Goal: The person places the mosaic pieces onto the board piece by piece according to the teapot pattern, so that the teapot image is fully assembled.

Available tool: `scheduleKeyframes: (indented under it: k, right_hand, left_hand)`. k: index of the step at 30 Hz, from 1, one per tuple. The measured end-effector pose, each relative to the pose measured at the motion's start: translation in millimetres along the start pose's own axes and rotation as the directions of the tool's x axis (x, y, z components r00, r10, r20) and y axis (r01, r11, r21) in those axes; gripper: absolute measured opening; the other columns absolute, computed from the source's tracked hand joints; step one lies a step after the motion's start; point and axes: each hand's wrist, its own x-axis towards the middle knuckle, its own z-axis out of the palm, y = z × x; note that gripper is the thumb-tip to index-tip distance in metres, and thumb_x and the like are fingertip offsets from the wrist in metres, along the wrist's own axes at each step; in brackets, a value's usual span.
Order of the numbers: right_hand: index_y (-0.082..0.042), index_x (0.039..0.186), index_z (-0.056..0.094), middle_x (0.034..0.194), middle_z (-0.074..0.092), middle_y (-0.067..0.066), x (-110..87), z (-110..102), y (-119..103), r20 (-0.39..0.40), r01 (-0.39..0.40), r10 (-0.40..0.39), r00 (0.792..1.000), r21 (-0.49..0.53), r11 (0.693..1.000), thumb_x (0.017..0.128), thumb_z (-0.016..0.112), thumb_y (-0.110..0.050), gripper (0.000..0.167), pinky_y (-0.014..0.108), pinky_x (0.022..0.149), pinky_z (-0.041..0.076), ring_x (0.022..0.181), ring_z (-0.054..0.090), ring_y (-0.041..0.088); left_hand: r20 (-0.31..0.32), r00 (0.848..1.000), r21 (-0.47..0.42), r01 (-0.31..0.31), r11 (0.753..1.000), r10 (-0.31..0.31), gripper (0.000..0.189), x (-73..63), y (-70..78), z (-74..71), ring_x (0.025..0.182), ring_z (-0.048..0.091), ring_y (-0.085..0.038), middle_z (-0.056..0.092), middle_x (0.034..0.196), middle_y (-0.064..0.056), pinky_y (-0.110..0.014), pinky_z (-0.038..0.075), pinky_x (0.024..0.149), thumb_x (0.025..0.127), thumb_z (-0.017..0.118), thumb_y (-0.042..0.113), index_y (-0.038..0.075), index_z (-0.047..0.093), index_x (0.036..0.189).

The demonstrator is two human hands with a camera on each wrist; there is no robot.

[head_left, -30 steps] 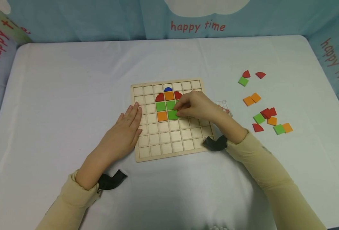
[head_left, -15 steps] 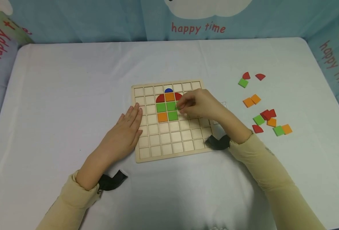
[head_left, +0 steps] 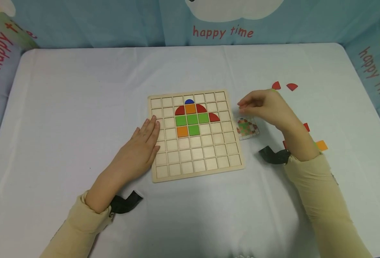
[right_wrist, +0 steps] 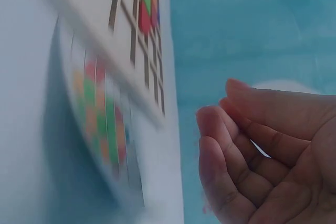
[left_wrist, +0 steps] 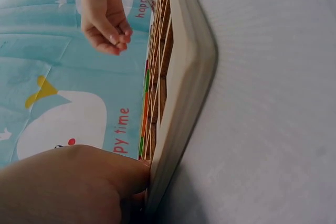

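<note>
A wooden grid board (head_left: 198,157) lies on the white table, with a blue half-round tile (head_left: 189,101), red quarter-round tiles (head_left: 214,117), orange square tiles (head_left: 182,131) and green square tiles (head_left: 192,119) in its cells. My left hand (head_left: 138,150) rests on the board's left edge, fingers straight. Off the board's right side, my right hand (head_left: 265,107) hangs in the air. In the right wrist view its fingers (right_wrist: 212,166) are loosely bent and hold nothing. Beneath and left of it lies a small printed pattern card (head_left: 247,128).
Two loose red tiles (head_left: 292,87) lie at the table's back right. More loose tiles, among them an orange one (head_left: 321,145), are partly hidden by my right forearm. A printed blue curtain (head_left: 119,25) stands behind the table.
My right hand has left the board and moved right, uncovering a green and a red tile in the cells and the pattern card. My left hand stays put.
</note>
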Motion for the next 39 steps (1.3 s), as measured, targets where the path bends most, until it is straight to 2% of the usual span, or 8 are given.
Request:
scheduleKeyframes:
  k: [9,13,21,28,31,34,36,39]
  right_hand:
    - [-0.004,0.107,0.069,0.086,0.068,-0.01,-18.5,-33,25,-0.09,-0.106,0.103,0.991,-0.028,0.994,0.084,0.073,-0.025,0.031,0.02,0.061,0.044,0.076,0.058,0.011]
    - [-0.004,0.108,0.068,0.088,0.07,-0.011,-23.5,-45,33,-0.097,-0.119,0.121,0.988,0.026,0.993,0.084,0.073,-0.024,0.032,0.014,0.072,0.045,0.084,0.064,0.006]
    - [-0.01,0.106,0.07,0.084,0.07,-0.01,-25.0,-62,50,-0.11,-0.167,0.175,0.978,0.08,0.983,0.085,0.072,-0.027,0.027,0.016,0.076,0.039,0.084,0.062,0.006]
    - [-0.011,0.105,0.071,0.084,0.071,-0.008,-24.1,-71,66,-0.132,-0.173,0.19,0.973,0.128,0.976,0.086,0.071,-0.022,0.022,0.012,0.076,0.04,0.08,0.064,0.004]
    - [-0.014,0.105,0.07,0.084,0.07,-0.01,-24.7,-74,71,-0.138,-0.203,0.218,0.966,0.112,0.973,0.086,0.07,-0.023,0.021,0.018,0.086,0.038,0.082,0.062,0.002]
    - [-0.016,0.107,0.069,0.083,0.068,-0.016,-24.7,-77,75,-0.143,-0.248,0.257,0.956,0.077,0.966,0.086,0.07,-0.027,0.024,0.035,0.1,0.034,0.086,0.057,0.002]
    - [-0.017,0.109,0.068,0.082,0.066,-0.019,-24.5,-79,78,-0.141,-0.279,0.284,0.948,0.05,0.959,0.086,0.07,-0.031,0.027,0.047,0.102,0.031,0.09,0.053,0.003]
    - [-0.019,0.11,0.067,0.081,0.063,-0.022,-24.3,-82,83,-0.137,-0.314,0.312,0.94,0.006,0.949,0.085,0.07,-0.035,0.03,0.05,0.099,0.032,0.094,0.048,0.006]
  left_hand:
    - [0.005,1.0,0.002,0.006,1.0,-0.006,0.06,0.1,0.1,-0.2,0.143,0.002,-0.031,0.003,0.156,-0.02,-0.052,0.015,0.111,0.101,0.04,0.018,-0.007,0.012,0.147]
    - [0.007,1.0,0.004,0.007,1.0,-0.007,0.06,0.1,-0.1,0.1,0.143,0.003,-0.031,0.003,0.156,-0.02,-0.052,0.015,0.111,0.101,0.04,0.018,-0.007,0.012,0.147]
    - [0.012,1.0,0.001,0.007,1.0,-0.007,0.059,-0.1,0.2,-0.9,0.143,0.002,-0.031,0.002,0.156,-0.019,-0.052,0.014,0.111,0.101,0.038,0.018,-0.007,0.012,0.147]
    - [0.016,1.0,0.005,0.008,1.0,-0.008,0.059,0.3,0.0,-0.2,0.143,0.001,-0.031,0.001,0.156,-0.02,-0.052,0.014,0.111,0.101,0.038,0.018,-0.008,0.011,0.147]
    - [0.013,1.0,0.007,0.006,1.0,-0.006,0.059,0.7,-0.2,0.1,0.143,0.002,-0.031,0.002,0.156,-0.02,-0.052,0.015,0.111,0.101,0.038,0.018,-0.008,0.012,0.147]
    - [0.009,1.0,0.009,0.005,1.0,-0.005,0.059,1.0,-0.4,0.2,0.143,0.002,-0.031,0.002,0.156,-0.02,-0.052,0.015,0.111,0.101,0.039,0.018,-0.008,0.012,0.147]
    - [0.007,1.0,0.009,0.004,1.0,-0.004,0.059,1.2,-0.4,0.3,0.143,0.002,-0.031,0.002,0.156,-0.02,-0.052,0.015,0.111,0.101,0.039,0.018,-0.008,0.012,0.147]
    - [0.006,1.0,0.01,0.004,1.0,-0.004,0.059,1.3,-0.5,0.3,0.143,0.002,-0.031,0.002,0.156,-0.02,-0.052,0.015,0.111,0.101,0.039,0.018,-0.008,0.012,0.147]
